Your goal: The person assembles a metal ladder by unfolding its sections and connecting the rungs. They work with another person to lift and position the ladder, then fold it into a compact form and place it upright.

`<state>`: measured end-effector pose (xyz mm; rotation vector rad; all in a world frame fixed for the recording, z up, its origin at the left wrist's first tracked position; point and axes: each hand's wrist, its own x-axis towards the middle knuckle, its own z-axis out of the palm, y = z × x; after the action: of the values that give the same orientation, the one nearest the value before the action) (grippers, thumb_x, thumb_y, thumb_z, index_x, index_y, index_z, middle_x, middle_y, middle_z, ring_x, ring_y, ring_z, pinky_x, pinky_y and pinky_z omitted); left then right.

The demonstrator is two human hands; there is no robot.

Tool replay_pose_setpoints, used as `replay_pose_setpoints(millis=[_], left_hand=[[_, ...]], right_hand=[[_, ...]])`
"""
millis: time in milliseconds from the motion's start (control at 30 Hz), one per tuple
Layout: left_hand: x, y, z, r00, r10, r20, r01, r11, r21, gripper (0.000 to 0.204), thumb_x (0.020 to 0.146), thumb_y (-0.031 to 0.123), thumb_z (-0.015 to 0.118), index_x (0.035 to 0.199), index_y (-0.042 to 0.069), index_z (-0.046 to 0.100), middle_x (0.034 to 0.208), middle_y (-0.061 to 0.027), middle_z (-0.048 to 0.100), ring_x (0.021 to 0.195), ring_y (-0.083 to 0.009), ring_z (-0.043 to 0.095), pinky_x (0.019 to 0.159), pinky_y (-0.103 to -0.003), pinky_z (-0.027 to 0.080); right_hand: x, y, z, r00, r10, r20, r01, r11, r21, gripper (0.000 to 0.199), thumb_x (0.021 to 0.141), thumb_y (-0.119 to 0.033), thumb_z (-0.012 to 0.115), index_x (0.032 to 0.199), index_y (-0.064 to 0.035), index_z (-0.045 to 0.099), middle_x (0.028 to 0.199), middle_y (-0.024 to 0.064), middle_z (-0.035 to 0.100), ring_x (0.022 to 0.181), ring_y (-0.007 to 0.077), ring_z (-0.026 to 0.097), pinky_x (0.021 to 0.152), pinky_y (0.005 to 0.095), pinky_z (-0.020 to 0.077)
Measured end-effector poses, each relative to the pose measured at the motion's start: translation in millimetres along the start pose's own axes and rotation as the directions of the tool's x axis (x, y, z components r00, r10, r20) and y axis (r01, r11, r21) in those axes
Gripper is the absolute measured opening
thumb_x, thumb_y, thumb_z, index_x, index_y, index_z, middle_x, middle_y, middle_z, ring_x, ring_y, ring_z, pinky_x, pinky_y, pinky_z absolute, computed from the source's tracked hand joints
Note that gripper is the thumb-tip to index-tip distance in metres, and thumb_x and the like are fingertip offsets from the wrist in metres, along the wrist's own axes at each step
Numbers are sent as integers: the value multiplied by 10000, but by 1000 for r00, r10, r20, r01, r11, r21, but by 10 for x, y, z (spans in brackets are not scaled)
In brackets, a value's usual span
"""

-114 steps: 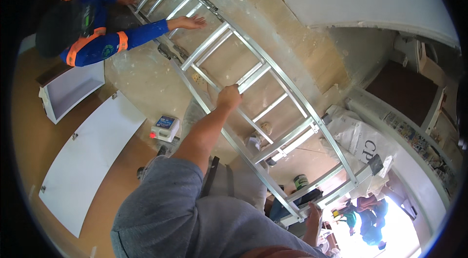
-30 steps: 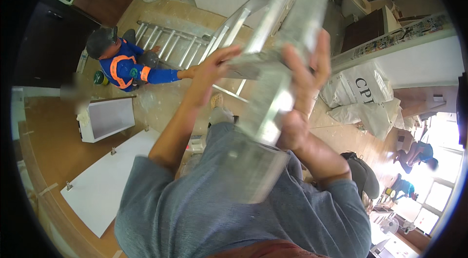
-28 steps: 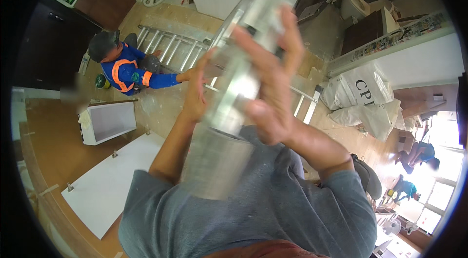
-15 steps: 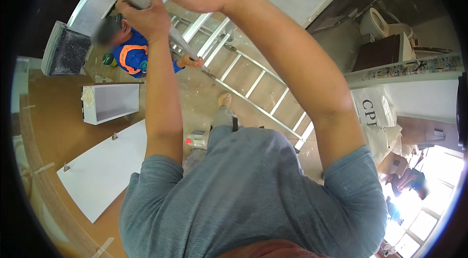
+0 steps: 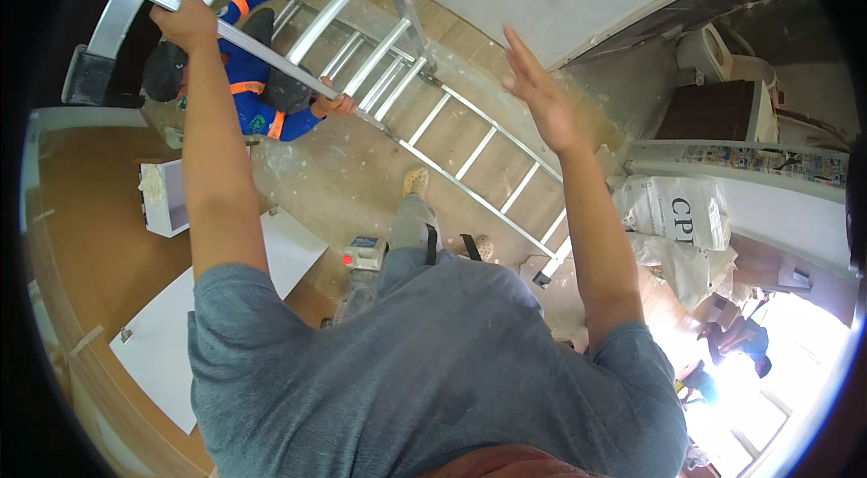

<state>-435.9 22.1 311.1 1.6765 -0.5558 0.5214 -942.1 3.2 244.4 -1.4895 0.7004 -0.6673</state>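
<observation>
A silver aluminium ladder (image 5: 377, 60) reaches from the upper left down to the floor near my feet, its lower section flat along the ground. My left hand (image 5: 188, 19) is closed around one of its side rails at the upper left. Off to the right, my right hand (image 5: 540, 97) is raised in the air, fingers stretched out and holding nothing. A co-worker in a blue shirt with orange bands (image 5: 246, 85) is bent beside the ladder. One of the co-worker's hands (image 5: 334, 105) grips the same rail farther down. Another hand of that person is near the upper rungs.
On the left lie a white panel (image 5: 172, 347) and an open white box (image 5: 167, 203) on brown board. A plastic jug (image 5: 365, 252) stands by my feet. White sacks (image 5: 682, 216) are at right, near a toilet (image 5: 704, 52). Another person (image 5: 739, 338) is by the bright window.
My right hand has let go of the metal piece at the upper left and swung right, opening. My left hand has moved left, onto the ladder rail. More of the ladder shows.
</observation>
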Motion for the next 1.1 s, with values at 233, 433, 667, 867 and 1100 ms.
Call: replay_pose_setpoints(millis=[233, 433, 667, 867, 1100], left_hand=[[667, -842, 409, 998, -46, -42, 55, 973, 226, 654, 728, 334, 708, 1151, -138, 549, 1041, -284, 654, 991, -404, 647, 904, -441, 497], [955, -1304, 698, 992, -126, -17, 124, 931, 343, 657, 723, 375, 700, 1128, -128, 583, 1067, -290, 652, 1026, -387, 643, 938, -431, 486], [1271, -1884, 1023, 985, -141, -100, 172, 843, 510, 734, 702, 473, 695, 1148, -100, 587, 1100, -284, 645, 1077, -395, 625, 957, -422, 482], [1377, -2131, 1245, 952, -302, -57, 268, 721, 639, 853, 816, 496, 601, 1341, -125, 343, 1153, -303, 590, 1061, -443, 614, 926, -483, 491], [421, -2788, 1155, 948, 45, 316, -278, 602, 749, 764, 925, 290, 557, 1451, -104, 166, 1365, -339, 384, 1079, -469, 578, 885, -513, 511]], right_hand=[[-608, 1205, -136, 897, 434, -83, -434, 901, 22, 769, 891, -207, 579, 1551, -165, 186, 1616, 143, 77, 1478, 306, 139, 1183, 395, 164], [-1088, 1837, -194, 745, 644, -175, -667, 725, -172, 779, 896, -248, 634, 1545, -174, 209, 1606, 174, 104, 1466, 342, 171, 1172, 399, 205], [-1809, 2334, -226, 536, 801, -266, -840, 476, -261, 835, 862, -334, 686, 1541, -202, 217, 1576, 223, 184, 1373, 377, 376, 1102, 398, 347], [-2087, 2290, -223, 395, 880, -264, -915, 349, -202, 830, 839, -347, 707, 1526, -196, 268, 1553, 244, 239, 1302, 413, 452, 1023, 415, 435], [-1586, 1976, -76, 376, 887, -268, -926, 345, -154, 735, 872, -214, 686, 1506, -160, 317, 1570, 236, 186, 1313, 381, 450, 1034, 397, 440]])
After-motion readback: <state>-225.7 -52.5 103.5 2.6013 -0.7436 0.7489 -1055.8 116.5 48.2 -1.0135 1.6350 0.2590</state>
